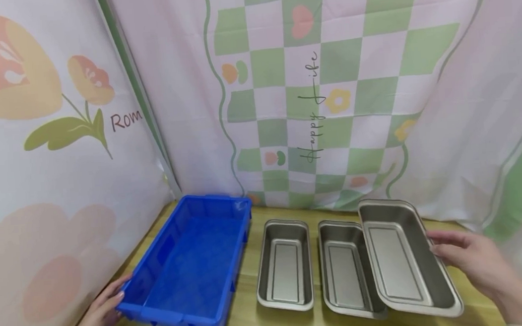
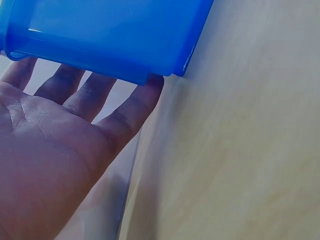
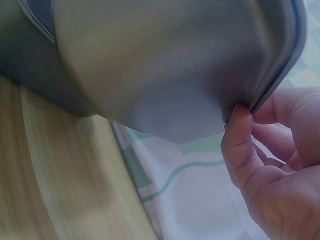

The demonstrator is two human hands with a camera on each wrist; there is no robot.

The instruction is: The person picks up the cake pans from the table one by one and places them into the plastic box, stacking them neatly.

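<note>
On the right, my right hand (image 1: pixel 477 259) pinches the long rim of a grey metal loaf pan (image 1: pixel 397 262) between thumb and fingers. The pan tilts and overlaps the right edge of a second loaf pan (image 1: pixel 342 268); its outer wall (image 3: pixel 165 60) faces the right wrist view. A third loaf pan (image 1: pixel 284 267) lies to the left of these two. At the near left corner of a blue plastic tray (image 1: pixel 135 288), my left hand (image 1: pixel 100 310) touches the outer side with its fingers extended. Their fingertips are partly hidden by the tray wall (image 2: pixel 100 35) in the left wrist view.
All of this is on a wood-grain table (image 1: pixel 244 315). A checked cloth curtain (image 1: pixel 268 66) hangs along the back edge, and a flower-printed cloth (image 1: pixel 62 182) borders the left side, close to the tray.
</note>
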